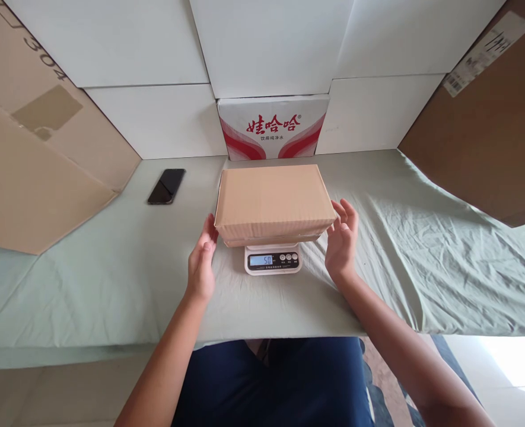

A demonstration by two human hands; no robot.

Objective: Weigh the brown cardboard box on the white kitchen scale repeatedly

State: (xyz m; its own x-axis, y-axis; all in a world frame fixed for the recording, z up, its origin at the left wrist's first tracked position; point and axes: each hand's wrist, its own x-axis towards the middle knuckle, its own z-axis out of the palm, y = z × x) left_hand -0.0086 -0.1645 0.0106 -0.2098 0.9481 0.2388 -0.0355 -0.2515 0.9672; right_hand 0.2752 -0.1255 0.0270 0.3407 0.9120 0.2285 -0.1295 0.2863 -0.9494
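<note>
A closed brown cardboard box rests on a small white digital scale whose display reads 50. My left hand hovers at the box's left front corner, fingers extended, fingertips about touching the corner. At the box's right front corner is my right hand, fingers spread, just beside the box. Neither hand grips anything.
A pale green cloth covers the table. A black phone lies at the back left. A white carton with red print stands behind the scale. Large brown cardboard sheets lean at the left and right.
</note>
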